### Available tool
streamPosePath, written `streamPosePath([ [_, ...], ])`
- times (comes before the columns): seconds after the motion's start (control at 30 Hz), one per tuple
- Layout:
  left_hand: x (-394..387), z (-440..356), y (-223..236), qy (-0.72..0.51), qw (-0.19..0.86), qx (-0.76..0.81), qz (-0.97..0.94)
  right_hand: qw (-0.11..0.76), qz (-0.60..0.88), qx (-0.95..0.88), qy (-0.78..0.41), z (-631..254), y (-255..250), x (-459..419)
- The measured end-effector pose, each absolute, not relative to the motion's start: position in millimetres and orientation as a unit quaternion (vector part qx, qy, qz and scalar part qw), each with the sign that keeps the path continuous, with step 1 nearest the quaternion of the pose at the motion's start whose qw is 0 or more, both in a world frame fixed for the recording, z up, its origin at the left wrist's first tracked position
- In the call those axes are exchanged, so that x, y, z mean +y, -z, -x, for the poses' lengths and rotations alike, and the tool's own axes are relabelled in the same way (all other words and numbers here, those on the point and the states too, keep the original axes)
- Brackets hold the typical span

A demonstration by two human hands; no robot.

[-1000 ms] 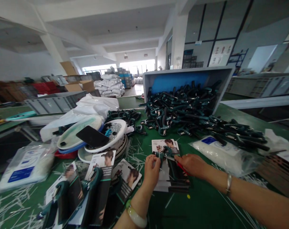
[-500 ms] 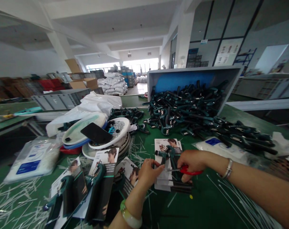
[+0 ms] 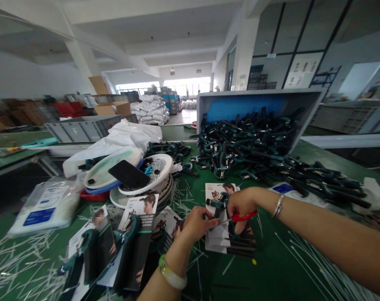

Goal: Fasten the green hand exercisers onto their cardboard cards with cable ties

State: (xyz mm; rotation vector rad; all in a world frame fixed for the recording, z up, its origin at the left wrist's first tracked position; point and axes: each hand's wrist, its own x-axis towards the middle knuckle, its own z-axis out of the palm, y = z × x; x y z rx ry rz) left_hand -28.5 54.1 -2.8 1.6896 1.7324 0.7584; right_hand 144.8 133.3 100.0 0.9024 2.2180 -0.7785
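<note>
On the head view, my left hand (image 3: 193, 225) has its fingers pressed together, pinching a teal hand grip exerciser (image 3: 216, 207) above its printed card (image 3: 230, 246) on the green mat. My right hand (image 3: 242, 207) curls around red-handled scissors (image 3: 244, 216), the blades just beside the exerciser. I judge the risk is a slip: if the exerciser shifts, those blades could nick my left fingers or slice the card.
</note>
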Motion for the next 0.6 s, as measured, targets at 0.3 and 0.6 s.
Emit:
streamPosePath([
  [0.3, 58, 32, 1, -0.283, 0.302, 0.636, -0.651, 0.367, -0.32, 0.847, 0.214, -120, -113, 133],
  [0.6, 46, 30, -4, -0.269, 0.278, 0.667, -0.637, 0.265, -0.259, 0.882, 0.292, -155, -107, 112],
])
